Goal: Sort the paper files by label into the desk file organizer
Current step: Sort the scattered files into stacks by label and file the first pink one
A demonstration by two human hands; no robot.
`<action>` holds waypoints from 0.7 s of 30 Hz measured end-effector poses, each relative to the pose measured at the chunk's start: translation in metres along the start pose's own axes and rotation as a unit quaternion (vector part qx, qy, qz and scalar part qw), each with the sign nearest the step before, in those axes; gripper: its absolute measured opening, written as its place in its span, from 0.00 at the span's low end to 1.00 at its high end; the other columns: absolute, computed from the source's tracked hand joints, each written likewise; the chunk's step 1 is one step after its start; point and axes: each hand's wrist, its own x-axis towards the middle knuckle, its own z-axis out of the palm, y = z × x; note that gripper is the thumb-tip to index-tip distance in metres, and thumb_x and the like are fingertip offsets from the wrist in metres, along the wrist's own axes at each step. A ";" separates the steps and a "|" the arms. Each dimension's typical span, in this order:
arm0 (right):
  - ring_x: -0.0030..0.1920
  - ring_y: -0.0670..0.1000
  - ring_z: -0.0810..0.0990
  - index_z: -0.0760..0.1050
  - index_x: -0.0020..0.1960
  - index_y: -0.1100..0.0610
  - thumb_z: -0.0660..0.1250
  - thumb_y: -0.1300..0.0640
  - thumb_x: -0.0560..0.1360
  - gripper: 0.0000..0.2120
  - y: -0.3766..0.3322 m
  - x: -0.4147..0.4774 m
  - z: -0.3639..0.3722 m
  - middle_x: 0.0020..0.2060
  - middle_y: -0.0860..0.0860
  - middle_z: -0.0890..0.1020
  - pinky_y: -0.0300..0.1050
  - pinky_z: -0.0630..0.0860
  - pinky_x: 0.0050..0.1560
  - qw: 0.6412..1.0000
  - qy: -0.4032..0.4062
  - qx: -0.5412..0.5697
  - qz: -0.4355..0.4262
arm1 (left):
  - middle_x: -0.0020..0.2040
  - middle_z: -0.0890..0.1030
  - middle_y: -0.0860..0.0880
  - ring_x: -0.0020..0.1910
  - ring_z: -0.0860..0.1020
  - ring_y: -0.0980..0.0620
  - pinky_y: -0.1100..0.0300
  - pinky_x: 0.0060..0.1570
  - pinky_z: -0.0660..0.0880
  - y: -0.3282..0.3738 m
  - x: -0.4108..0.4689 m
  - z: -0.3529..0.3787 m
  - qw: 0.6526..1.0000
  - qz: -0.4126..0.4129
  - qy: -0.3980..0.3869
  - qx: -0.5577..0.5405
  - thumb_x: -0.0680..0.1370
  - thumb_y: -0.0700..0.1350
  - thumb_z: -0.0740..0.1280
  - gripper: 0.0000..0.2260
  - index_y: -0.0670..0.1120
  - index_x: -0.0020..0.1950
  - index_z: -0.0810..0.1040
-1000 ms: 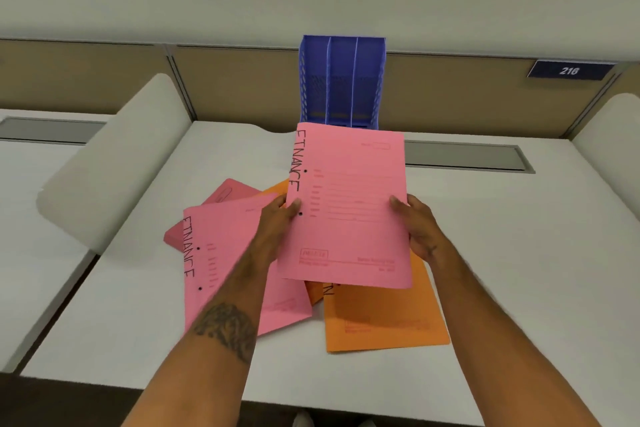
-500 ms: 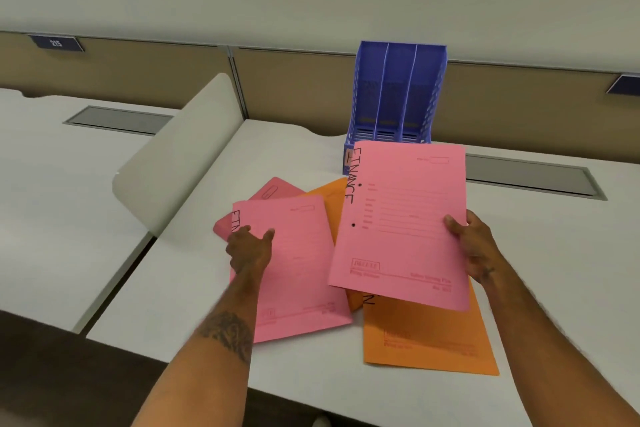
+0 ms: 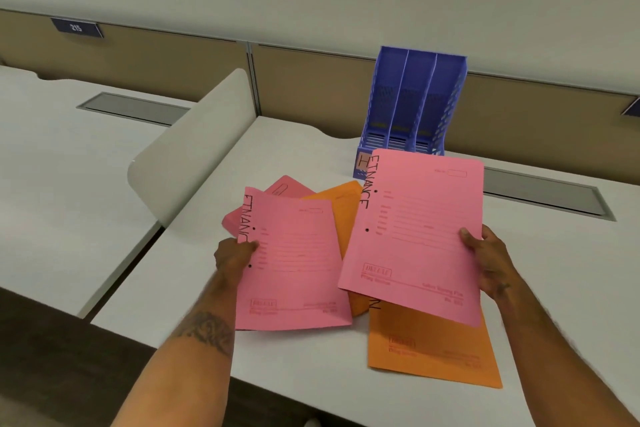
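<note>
While both forearms reach forward over the near edge of the white tabletop, each hand carries its own folder. The left hand is closed in a pinch on the left margin of a pink paper file handwritten "FINANCE", thumb on top and fingers hidden beneath; its near edge hangs just above the tabletop. The right hand is clamped on the right edge of a second, larger-looking pink paper file (also lettered "FINANCE" down its left margin), thumb across the face, the sheet raised and tilted with its far edge higher.

Under and between them lie the unsorted files: an orange paper file flat on the tabletop with a corner close to the near edge, another orange file between the two held folders, and a third pink file peeking out at the back left.

The blue plastic three-slot file organizer stands upright at the back against the tan partition panel, just beyond the far edge of the right-hand file; a small tag on its base shows an "H", the rest covered. A rounded white divider fences the left side, while the tabletop to the right is open.
</note>
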 end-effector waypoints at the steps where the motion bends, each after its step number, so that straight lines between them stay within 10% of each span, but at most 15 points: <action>1: 0.53 0.60 0.81 0.71 0.66 0.54 0.63 0.55 0.80 0.15 -0.001 0.000 0.000 0.57 0.54 0.81 0.61 0.78 0.53 1.000 0.000 0.000 0.000 | 0.48 0.83 0.43 0.42 0.81 0.44 0.54 0.43 0.78 0.009 0.002 -0.004 1.000 0.021 0.001 -0.013 0.76 0.44 0.72 0.12 0.42 0.56 0.79; 11: 0.51 0.57 0.81 0.71 0.67 0.55 0.62 0.58 0.80 0.15 -0.014 -0.004 -0.002 0.56 0.54 0.81 0.53 0.80 0.45 1.000 0.010 -0.013 -0.019 | 0.51 0.83 0.43 0.45 0.81 0.43 0.53 0.46 0.77 0.137 0.006 -0.076 0.976 0.212 0.016 -0.050 0.77 0.44 0.69 0.12 0.43 0.59 0.80; 17: 0.53 0.58 0.81 0.71 0.67 0.55 0.63 0.58 0.80 0.16 -0.016 -0.001 0.001 0.57 0.55 0.81 0.56 0.80 0.50 1.000 0.011 0.000 -0.024 | 0.44 0.84 0.46 0.38 0.82 0.46 0.55 0.38 0.78 0.178 -0.017 -0.068 0.963 0.222 -0.108 -0.109 0.81 0.46 0.66 0.07 0.46 0.46 0.80; 21: 0.53 0.59 0.82 0.72 0.66 0.56 0.64 0.58 0.80 0.15 -0.011 -0.001 0.014 0.57 0.56 0.82 0.59 0.79 0.53 1.000 -0.012 0.015 -0.018 | 0.49 0.85 0.41 0.46 0.83 0.41 0.40 0.52 0.80 0.169 -0.031 -0.022 0.946 0.184 -0.217 -0.153 0.80 0.47 0.66 0.09 0.44 0.52 0.82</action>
